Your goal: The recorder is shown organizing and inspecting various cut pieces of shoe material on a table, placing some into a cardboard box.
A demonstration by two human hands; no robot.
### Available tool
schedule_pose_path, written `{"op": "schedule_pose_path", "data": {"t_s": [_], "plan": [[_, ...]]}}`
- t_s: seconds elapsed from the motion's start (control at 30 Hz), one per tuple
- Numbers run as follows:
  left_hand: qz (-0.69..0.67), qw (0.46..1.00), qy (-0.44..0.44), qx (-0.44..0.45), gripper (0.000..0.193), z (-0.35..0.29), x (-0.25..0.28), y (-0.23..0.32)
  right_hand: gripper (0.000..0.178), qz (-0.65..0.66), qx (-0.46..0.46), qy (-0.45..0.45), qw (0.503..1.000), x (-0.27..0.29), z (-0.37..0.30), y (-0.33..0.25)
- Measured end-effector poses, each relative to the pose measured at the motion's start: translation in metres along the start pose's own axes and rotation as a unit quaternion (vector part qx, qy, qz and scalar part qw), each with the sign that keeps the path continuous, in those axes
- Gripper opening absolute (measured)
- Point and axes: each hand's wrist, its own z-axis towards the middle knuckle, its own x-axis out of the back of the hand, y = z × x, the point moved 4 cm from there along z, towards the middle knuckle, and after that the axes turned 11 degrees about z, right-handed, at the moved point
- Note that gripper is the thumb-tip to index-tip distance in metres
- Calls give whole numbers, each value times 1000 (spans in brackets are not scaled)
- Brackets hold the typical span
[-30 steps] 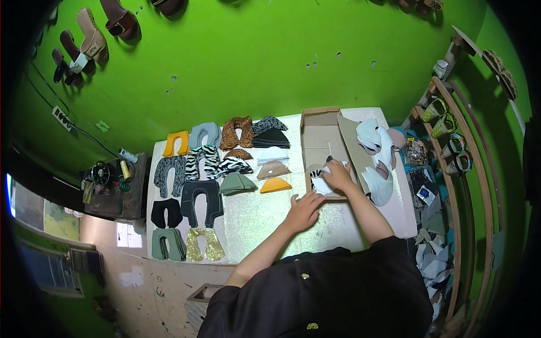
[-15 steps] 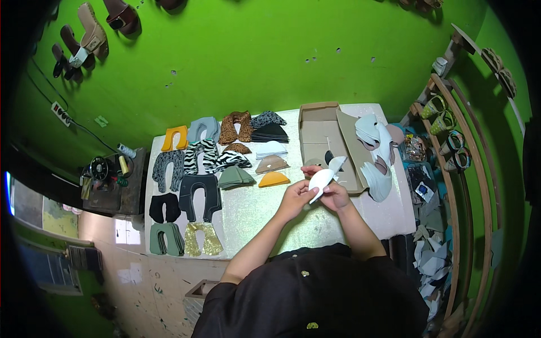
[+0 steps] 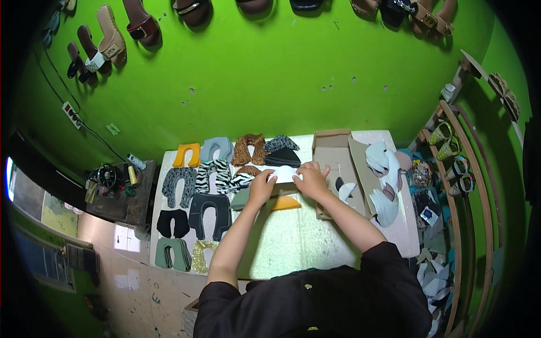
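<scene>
A white half-moon piece of shoe material spans the gap between my two hands, above the column of half-moon stacks. My left hand pinches its left end. At the right end my right hand grips it, some fingers spread outward. Just behind lie a black half-moon stack and a grey spotted one. An orange half-moon stack shows in front, and a green stack is partly covered by my left hand. What lies directly under the white piece is hidden.
An open cardboard box holds a white half-moon piece and a small black one. Loose pale cut pieces lie beside it. U-shaped stacks, such as dark grey, fill the table's left. A wooden rack stands right.
Both hands have moved left from the box to the half-moon stacks with the white piece. Another white piece now lies in the box. The view has shifted, showing more wall sandals.
</scene>
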Motion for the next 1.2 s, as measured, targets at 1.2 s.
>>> {"op": "schedule_pose_path", "data": {"t_s": [1.2], "plan": [[75, 954, -141, -252, 33, -70, -77, 113, 35, -229, -86, -18, 969, 61, -38, 127]]}}
